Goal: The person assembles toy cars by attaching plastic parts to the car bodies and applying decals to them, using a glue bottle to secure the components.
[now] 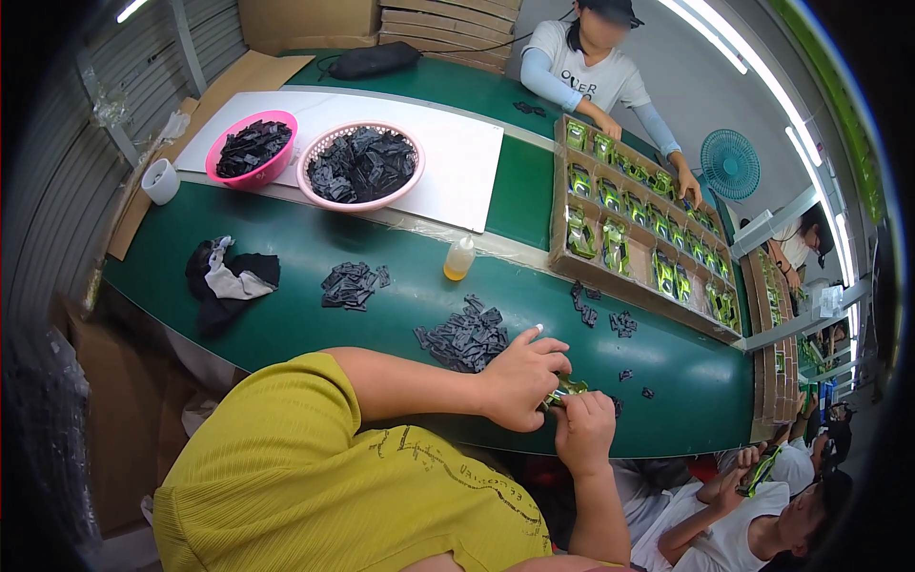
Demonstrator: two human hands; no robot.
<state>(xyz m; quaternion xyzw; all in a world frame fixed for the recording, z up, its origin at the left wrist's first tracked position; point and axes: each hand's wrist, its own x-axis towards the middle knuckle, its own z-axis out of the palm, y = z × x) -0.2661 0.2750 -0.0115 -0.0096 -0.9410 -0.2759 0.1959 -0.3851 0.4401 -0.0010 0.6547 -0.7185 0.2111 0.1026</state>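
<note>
Near the front edge of the green table, my left hand (522,383) and my right hand (586,434) meet over a shiny lime-green and black piece (570,388). It resembles the eyewear in the box, but my fingers cover most of it. Both hands are closed on it, the left from above with its index finger sticking out, the right from the near side. Just left of my left hand lies a heap of small black plastic parts (465,340). A smaller pile of such parts (352,286) sits farther left.
A cardboard box (610,270) of green eyewear stands at the right, with a co-worker (591,71) reaching into it. A pink bowl (287,162) and a pale pink basket (408,193) hold black parts. A small bottle (459,259) and dark cloth (255,272) lie between.
</note>
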